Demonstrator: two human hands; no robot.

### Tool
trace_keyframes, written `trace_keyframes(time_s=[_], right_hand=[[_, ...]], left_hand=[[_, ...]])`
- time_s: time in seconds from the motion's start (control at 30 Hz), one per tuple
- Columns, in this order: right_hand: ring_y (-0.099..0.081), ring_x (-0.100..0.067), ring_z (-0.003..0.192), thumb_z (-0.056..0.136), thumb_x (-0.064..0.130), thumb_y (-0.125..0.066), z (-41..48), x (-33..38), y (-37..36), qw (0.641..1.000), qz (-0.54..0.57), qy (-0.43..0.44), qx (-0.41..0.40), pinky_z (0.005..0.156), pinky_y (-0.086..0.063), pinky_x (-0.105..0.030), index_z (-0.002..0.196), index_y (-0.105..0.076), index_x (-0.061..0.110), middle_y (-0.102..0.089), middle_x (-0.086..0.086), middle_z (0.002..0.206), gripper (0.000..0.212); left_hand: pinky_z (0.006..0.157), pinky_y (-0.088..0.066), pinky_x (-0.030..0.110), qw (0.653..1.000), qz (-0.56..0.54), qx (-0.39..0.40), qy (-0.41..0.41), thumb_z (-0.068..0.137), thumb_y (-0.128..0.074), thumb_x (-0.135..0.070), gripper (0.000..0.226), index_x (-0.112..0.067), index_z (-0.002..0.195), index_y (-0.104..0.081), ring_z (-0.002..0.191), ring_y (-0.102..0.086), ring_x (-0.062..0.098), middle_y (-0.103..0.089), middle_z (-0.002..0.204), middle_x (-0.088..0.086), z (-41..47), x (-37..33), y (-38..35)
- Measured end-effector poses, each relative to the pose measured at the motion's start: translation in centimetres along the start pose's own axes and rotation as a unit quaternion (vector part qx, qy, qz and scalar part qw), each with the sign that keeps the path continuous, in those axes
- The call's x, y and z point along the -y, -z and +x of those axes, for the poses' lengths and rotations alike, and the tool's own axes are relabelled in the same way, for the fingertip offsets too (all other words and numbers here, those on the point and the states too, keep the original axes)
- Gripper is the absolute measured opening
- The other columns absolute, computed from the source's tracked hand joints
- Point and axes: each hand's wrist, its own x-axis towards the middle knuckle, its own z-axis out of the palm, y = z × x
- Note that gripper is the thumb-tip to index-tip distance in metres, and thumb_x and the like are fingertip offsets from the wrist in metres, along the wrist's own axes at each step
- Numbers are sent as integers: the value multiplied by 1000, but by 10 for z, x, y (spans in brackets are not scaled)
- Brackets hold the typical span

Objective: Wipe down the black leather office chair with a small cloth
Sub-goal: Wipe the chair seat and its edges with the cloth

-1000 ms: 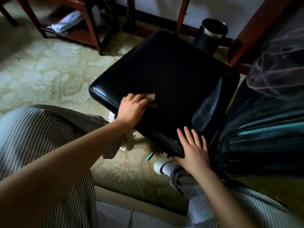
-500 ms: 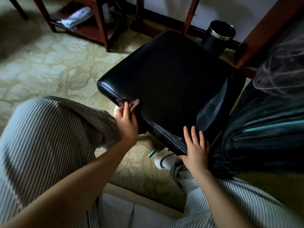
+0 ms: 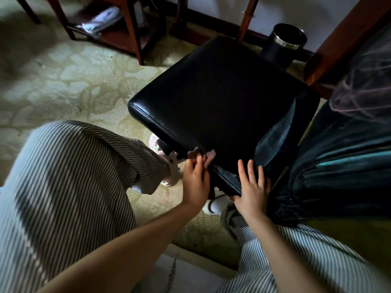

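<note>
Open carpet [image 3: 53,81] lies left of the chair seat [image 3: 211,98] — a striped knee [image 3: 84,166] crowds its near-left side, dark fabric [image 3: 338,166] its right, a bin [image 3: 283,42] beyond.

You've got a black bin [image 3: 283,42] with a chrome rim upper right, a wooden shelf unit [image 3: 131,37] upper left with a pale bundle [image 3: 101,21] on it, patterned carpet [image 3: 63,81] left, and a dark garment [image 3: 338,166] right.
</note>
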Motion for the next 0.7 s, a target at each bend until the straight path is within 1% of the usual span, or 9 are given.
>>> trace_keyframes(time_s=[0.07,0.17,0.23,0.33,0.4,0.47,0.53,0.63,0.7], right_hand=[[-1,-28,145,78,19,-70,0,0,1,1000,-3,1,1,113,-11,-49,150,-1,30,-2,1,159,100],[-3,-27,145,76,16,-71,0,0,2,1000,7,2,-2,114,-11,-48,149,-4,30,-4,1,158,101],[-5,-27,145,76,13,-69,0,-1,2,1000,11,3,-7,113,-11,-47,149,-7,30,-6,1,158,98],[-13,-29,144,77,6,-65,-1,-4,1,999,31,11,-44,112,-16,-48,149,-17,28,-16,0,157,89],[-10,-27,144,76,7,-68,0,-6,1,999,27,9,-24,113,-15,-47,149,-14,30,-12,3,157,94],[-10,-25,144,72,10,-72,0,-7,0,999,26,10,-19,113,-16,-46,149,-12,31,-11,4,157,100],[-13,-26,144,69,16,-78,0,-7,0,999,29,10,-27,112,-18,-47,149,-15,31,-15,4,157,102],[-15,-27,143,66,25,-82,1,-7,-2,999,33,13,-25,111,-19,-49,148,-17,29,-17,3,156,105],[-14,-27,143,66,26,-82,1,-7,-3,999,35,10,-28,111,-18,-49,149,-16,29,-17,2,156,106]], left_hand=[[98,-35,9,998,-33,35,-41,87,-44,9,41,-2,126,-54,103,-44,-3,-46,110,1,-17,-11,-6],[102,-39,24,995,-45,87,-37,91,-39,-7,40,1,129,-50,118,-45,11,-49,120,9,-38,-14,-19],[97,-41,28,988,-39,141,-59,90,-39,-18,45,2,128,-50,114,-48,22,-52,119,17,-49,-11,-21],[87,-43,24,977,-56,184,-95,88,-47,-16,41,1,125,-53,100,-50,17,-56,106,17,-61,-12,-15],[81,-45,23,987,-75,123,-69,87,-46,-14,43,-6,129,-49,94,-48,8,-53,100,9,-60,-13,-8],[86,-40,9,996,-86,23,-22,86,-42,-9,47,-7,133,-44,99,-42,-7,-44,106,-5,-47,-12,0],[94,-30,3,995,-70,-65,22,86,-44,3,49,2,135,-42,104,-36,-10,-40,113,-4,-18,-6,9],[95,-26,9,985,-16,-139,97,84,-49,4,50,5,133,-43,108,-37,13,-43,115,21,35,17,20],[94,-27,14,986,15,-130,103,82,-46,-1,50,7,131,-46,105,-46,28,-46,114,27,51,29,20]])
